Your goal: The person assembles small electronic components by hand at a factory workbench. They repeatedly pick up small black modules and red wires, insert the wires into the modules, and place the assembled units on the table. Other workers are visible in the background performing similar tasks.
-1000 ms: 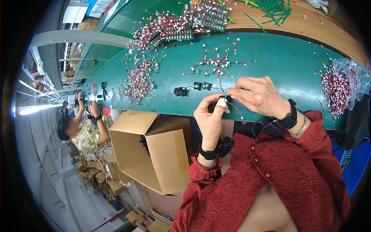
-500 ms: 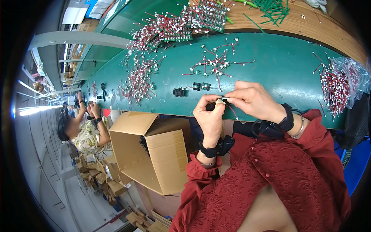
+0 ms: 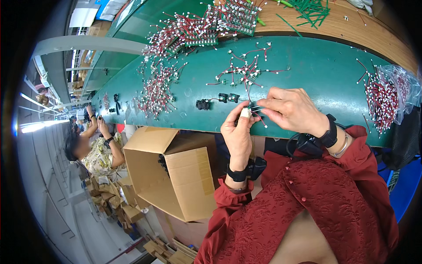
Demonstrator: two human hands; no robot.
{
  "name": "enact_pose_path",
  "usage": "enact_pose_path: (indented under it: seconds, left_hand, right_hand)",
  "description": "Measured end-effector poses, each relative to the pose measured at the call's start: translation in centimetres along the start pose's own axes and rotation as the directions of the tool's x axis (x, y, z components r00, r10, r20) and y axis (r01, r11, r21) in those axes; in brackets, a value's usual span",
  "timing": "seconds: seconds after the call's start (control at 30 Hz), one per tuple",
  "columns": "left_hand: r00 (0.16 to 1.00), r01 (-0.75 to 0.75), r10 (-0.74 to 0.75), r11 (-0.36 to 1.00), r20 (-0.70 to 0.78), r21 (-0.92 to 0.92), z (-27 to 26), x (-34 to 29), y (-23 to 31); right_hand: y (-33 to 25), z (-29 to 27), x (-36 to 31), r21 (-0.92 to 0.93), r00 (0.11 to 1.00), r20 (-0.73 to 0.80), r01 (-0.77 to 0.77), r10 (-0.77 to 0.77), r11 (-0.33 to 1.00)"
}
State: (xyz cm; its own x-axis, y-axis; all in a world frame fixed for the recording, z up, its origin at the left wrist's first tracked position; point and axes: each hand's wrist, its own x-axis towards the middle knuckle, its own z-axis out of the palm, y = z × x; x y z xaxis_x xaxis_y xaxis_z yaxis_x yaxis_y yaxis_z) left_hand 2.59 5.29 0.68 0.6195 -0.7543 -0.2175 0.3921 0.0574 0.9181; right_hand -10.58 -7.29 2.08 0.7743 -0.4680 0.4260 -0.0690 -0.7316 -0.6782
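Observation:
My left hand [image 3: 236, 134] is closed in a pinch over the near edge of the green bench. Its thumb wears a white finger cot [image 3: 246, 113]. Between its fingertips sits a small circuit board with a red wire lead [image 3: 261, 119] ending in a white plug; most of the board is hidden. My right hand [image 3: 295, 110] pinches slim metal tweezers [image 3: 257, 108], their tips at the board. Just left of my hands lie small black modules [image 3: 223, 97] and a black part [image 3: 202, 104]. Beyond them is a loose cluster of wired connectors [image 3: 248, 72].
Piles of wired connectors [image 3: 158, 90] and wired green boards [image 3: 201, 40] lie at left and far. A plastic bag [image 3: 406, 90] of leads sits at right. Green strips [image 3: 310, 12] rest on the wooden surface. An open cardboard box [image 3: 191, 185] stands below the bench; a co-worker [image 3: 103, 154] works at far left.
My right hand has drawn slightly right, and the tweezers' prongs show more plainly. My left hand has turned a little, bringing the covered thumb upright. The co-worker's hands have shifted.

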Motion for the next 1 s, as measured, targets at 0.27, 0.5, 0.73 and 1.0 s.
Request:
enact_pose_path:
  seconds: [0.27,0.5,0.73,1.0]
  left_hand:
    - [0.991,0.002,0.007,0.997,0.131,-0.072,0.1,-0.2,0.0]
    - [0.975,-0.079,0.07,0.996,0.209,0.034,-0.7,-0.2,0.3]
    - [0.965,-0.107,0.088,0.992,0.246,0.067,-1.4,0.2,0.1]
    - [0.965,-0.127,0.098,0.986,0.245,0.107,-2.0,0.2,-0.5]
  right_hand:
    - [0.1,0.0,0.0,0.011,1.0,0.026,-0.014,0.014,1.0]
    - [0.0,-0.1,-0.1,0.034,0.999,0.042,-0.036,0.034,0.999]
    - [-0.2,-0.3,0.0,0.04,0.998,0.056,-0.027,0.025,0.999]
    - [-0.1,-1.1,0.2,-0.038,0.992,0.123,0.009,-0.005,0.999]
